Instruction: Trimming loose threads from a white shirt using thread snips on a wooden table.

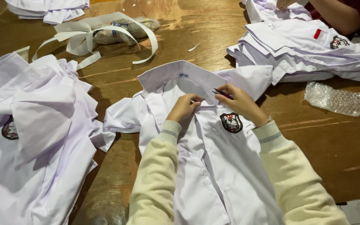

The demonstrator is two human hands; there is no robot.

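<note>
1. Head view, looking down: a white shirt (pixel 213 166) lies face up on the wooden surface (pixel 117 79), collar away from the person, a dark badge (pixel 231 122) on its chest pocket.
2. The left hand (pixel 184 107) sits at the top of the placket just below the collar (pixel 180 77), its fingers pressed together and pinching the cloth edge there.
3. The right hand (pixel 240 102) rests right beside it, fingers closed around a slim dark tool (pixel 222 93), perhaps small snips or a pen; too small to tell which.
4. To my eye the work is at the neck opening. Doing it well would mean keeping the cloth pulled flat and taut with the left pinch, and keeping the tool tip low and close to the edge so it catches nothing else.
5. Around them: a loose heap of white shirts (pixel 34 125) at the left, a folded stack (pixel 301 52) at the upper right with another person's arm (pixel 338 14) over it, paper strips (pixel 105 33) at the far edge, and a bubble-wrap piece (pixel 334 99) on the right.
</note>
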